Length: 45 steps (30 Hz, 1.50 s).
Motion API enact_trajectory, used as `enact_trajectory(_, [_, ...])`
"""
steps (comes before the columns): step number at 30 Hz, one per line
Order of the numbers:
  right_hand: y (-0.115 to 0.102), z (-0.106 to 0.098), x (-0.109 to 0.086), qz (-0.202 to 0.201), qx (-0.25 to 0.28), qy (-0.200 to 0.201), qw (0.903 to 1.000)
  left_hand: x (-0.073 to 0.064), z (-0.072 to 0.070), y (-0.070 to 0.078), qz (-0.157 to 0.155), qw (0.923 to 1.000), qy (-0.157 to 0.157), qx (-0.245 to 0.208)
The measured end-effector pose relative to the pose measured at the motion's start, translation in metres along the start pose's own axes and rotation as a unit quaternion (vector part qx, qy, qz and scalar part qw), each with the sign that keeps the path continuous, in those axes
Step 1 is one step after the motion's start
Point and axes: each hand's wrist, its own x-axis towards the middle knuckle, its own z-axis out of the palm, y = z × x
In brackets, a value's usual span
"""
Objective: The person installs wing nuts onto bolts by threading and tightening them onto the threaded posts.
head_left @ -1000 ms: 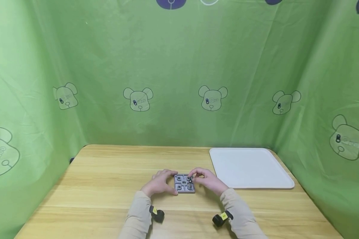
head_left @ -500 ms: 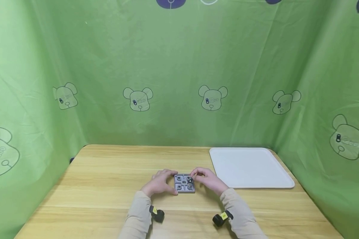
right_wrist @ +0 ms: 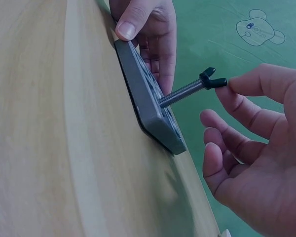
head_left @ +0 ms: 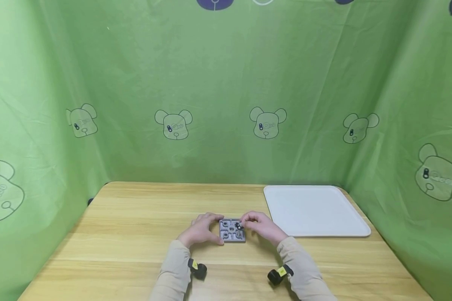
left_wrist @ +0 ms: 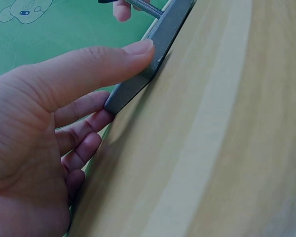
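Observation:
A square grey metal plate [head_left: 227, 241] with recessed corners lies flat on the table, between the hands. My left hand [head_left: 201, 230] holds it from the left, thumb on the near edge and fingers at the far edge. From the plate's right side a threaded bolt [right_wrist: 181, 94] stands up, with a black wing nut [right_wrist: 207, 79] at its top end. My right hand [head_left: 261, 228] has thumb and index fingertip at one wing of this nut, the other fingers loosely curled below. In the left wrist view the bolt shows only partly, above the plate.
A white tray [head_left: 312, 209] lies at the back right of the wooden table [head_left: 135, 234]. Green curtains [head_left: 218, 159] enclose the table's back and sides. A small black camera is strapped to each wrist.
The wing nut has turned on the bolt, its wings now at another angle. My right fingertips have shifted slightly right; my left hand and the plate have stayed put.

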Motion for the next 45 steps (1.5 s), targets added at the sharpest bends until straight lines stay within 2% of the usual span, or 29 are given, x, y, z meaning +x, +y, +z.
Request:
enact_trajectory(4, [0.001, 0.000, 0.000, -0.006, -0.011, -0.001, 0.9999, 0.000, 0.000, 0.000, -0.002, 1.0000, -0.001, -0.002])
enact_trajectory(17, [0.000, 0.004, 0.002, 0.025, -0.009, -0.011, 0.9996, -0.001, -0.002, 0.002, 0.000, 1.0000, -0.005, -0.008])
enact_trajectory(37, [-0.001, 0.010, 0.003, 0.018, -0.038, -0.003, 0.9991, 0.000, -0.002, 0.001, 0.002, 0.9999, -0.007, -0.007])
enact_trajectory(45, [0.001, 0.014, 0.004, 0.025, -0.033, 0.001, 0.9991, 0.000, -0.001, 0.000, 0.000, 1.0000, -0.008, -0.006])
